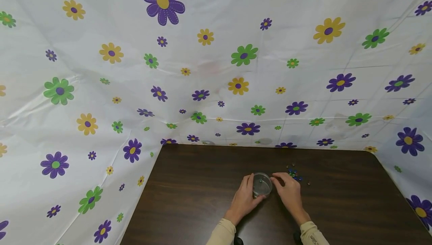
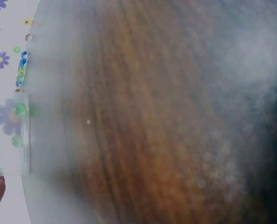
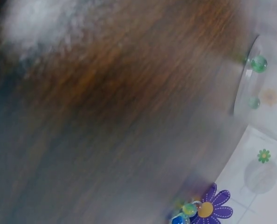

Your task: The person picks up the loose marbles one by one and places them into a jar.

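My left hand (image 1: 244,199) grips a round clear dish (image 1: 262,184) by its left side, close over the brown table. Two green marbles (image 2: 19,108) show through the dish wall in the left wrist view. Both appear in the right wrist view too, as the pale green marble (image 3: 254,102) and its brighter neighbour. On the dish's other side, my right hand (image 1: 289,192) has its thumb and index fingertips close together right at the rim. Whether anything is between those fingertips I cannot tell.
A small pile of blue, green and yellow marbles (image 1: 294,174) lies beyond my right hand, with a few brownish ones scattered around it. The dark wood table (image 1: 189,185) meets a white cloth (image 1: 209,68) printed with flowers at its back and sides.
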The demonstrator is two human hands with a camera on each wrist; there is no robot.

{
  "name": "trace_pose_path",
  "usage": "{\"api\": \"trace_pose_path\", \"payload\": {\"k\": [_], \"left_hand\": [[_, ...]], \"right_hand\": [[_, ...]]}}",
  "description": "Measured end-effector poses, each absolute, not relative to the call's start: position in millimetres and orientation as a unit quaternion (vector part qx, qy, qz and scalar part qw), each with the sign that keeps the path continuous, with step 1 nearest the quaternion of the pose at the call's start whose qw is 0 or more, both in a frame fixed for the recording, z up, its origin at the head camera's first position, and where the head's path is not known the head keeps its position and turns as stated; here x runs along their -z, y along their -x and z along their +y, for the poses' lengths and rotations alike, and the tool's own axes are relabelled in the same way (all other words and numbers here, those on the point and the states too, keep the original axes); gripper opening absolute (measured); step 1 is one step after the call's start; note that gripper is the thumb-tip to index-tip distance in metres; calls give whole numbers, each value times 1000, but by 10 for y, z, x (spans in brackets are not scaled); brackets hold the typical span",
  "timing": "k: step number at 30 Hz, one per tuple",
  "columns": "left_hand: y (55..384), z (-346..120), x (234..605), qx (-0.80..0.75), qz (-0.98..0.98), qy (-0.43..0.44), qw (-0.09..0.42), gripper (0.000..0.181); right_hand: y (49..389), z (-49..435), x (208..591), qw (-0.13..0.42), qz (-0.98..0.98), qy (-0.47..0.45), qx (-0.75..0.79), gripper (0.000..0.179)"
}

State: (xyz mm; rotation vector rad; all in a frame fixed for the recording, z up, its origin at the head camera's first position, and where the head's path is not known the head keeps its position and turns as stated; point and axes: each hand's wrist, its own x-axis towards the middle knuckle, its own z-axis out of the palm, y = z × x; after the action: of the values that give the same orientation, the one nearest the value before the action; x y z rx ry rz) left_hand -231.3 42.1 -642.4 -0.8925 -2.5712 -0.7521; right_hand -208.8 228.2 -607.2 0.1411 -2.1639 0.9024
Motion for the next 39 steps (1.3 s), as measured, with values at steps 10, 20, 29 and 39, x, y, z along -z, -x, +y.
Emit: {"api": "trace_pose_path", "payload": {"k": [10,20,29,39], "left_hand": [[2307,420,6393,260,-898,314,167,86],[2282,414,6388,259,-905,306,142,85],[2280,417,6388,261,-906,303,140,85],[2282,409,6397,259,-901,310,161,86]], "right_hand": [[2112,2369,6075,388,-854,-39,-345,22],[2094,2538,6105,416,-843,-20,-341,25],[2045,2738,6107,410,-852,8,-325,26],[1978,3141,6131,349,-890,61,-287,30]]}}
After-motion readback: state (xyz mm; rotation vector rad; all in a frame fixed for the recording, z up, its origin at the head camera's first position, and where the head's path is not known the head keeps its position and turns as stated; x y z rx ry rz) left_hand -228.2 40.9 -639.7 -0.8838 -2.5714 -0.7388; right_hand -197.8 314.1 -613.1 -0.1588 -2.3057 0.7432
